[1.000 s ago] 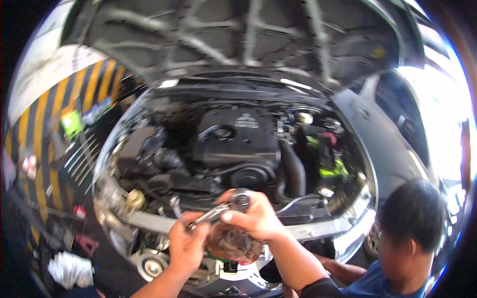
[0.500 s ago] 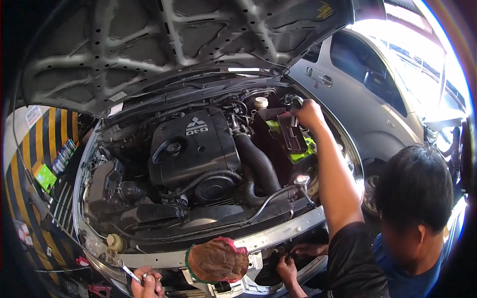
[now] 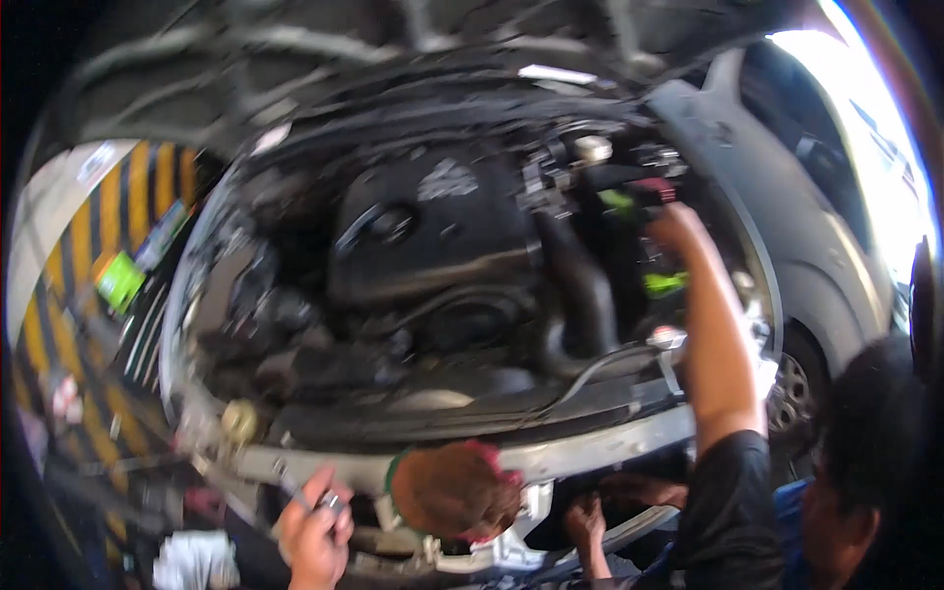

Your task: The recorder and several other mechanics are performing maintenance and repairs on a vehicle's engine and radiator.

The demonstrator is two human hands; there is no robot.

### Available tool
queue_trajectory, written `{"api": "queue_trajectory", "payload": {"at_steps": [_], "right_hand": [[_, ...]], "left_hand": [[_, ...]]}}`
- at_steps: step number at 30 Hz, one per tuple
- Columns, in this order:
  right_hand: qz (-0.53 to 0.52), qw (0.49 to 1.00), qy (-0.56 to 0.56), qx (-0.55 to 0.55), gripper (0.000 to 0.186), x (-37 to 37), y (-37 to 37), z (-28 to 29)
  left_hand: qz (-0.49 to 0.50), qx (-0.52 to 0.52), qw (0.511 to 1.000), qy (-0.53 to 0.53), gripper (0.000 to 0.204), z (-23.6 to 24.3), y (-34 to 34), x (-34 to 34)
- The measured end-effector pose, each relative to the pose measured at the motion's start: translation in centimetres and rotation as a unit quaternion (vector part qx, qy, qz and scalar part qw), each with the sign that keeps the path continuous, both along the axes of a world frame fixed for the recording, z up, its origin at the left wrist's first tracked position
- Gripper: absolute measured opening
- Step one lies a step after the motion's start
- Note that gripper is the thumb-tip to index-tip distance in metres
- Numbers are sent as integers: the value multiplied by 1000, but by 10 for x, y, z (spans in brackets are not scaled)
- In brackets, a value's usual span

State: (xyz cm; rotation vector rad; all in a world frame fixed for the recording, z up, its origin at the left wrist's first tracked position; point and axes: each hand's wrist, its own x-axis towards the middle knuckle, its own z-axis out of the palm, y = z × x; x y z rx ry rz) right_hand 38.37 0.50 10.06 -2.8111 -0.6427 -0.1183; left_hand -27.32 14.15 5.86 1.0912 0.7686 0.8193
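Note:
My left hand (image 3: pixel 317 536) is low in front of the car, closed around a slim silver wrench (image 3: pixel 291 484) that points up and left. A shiny round metal part also shows between its fingers. My right arm, in a black sleeve, reaches across the engine bay. At its end, my right hand (image 3: pixel 674 234) is curled at the battery area, beside a small red part (image 3: pixel 653 185) and a dark tray-like thing. Motion blur hides what its fingers grip. Bright green pieces (image 3: pixel 666 284) lie near that hand. The black engine cover (image 3: pixel 433 231) is to its left.
A co-worker (image 3: pixel 865 442) leans in at right; their hands (image 3: pixel 588 521) work at the grille opening. A brown cloth cap-like thing (image 3: pixel 447 492) with green and pink edges sits on the front crossbar (image 3: pixel 580 441). The raised hood (image 3: pixel 324 59) hangs above; another car (image 3: pixel 801 216) stands at right.
The view has shifted, so the engine bay sits further right and blurs. My left hand still holds the wrench, now tilted more upright. My right hand remains at the battery area.

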Motion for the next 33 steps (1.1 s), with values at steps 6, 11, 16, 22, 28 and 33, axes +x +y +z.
{"api": "queue_trajectory", "payload": {"at_steps": [6,11,16,22,28,33], "right_hand": [[124,971,-156,130,45,-75,-1,45],[306,913,-72,261,36,-254,46,90],[470,835,78,275,30,-433,62,103],[599,738,9,310,34,-564,72,51],[529,792,5,305,35,-660,93,2],[450,836,20,312,33,-729,114,-35]], "left_hand": [[-95,8,987,-126,45,2,5,8],[-124,-24,971,-203,36,2,0,-23],[-72,38,985,-155,44,3,-4,-58],[-74,9,978,-193,40,-2,5,-105],[-93,20,982,-164,36,-21,33,-165],[-36,258,964,-57,30,-41,66,-208]]}}
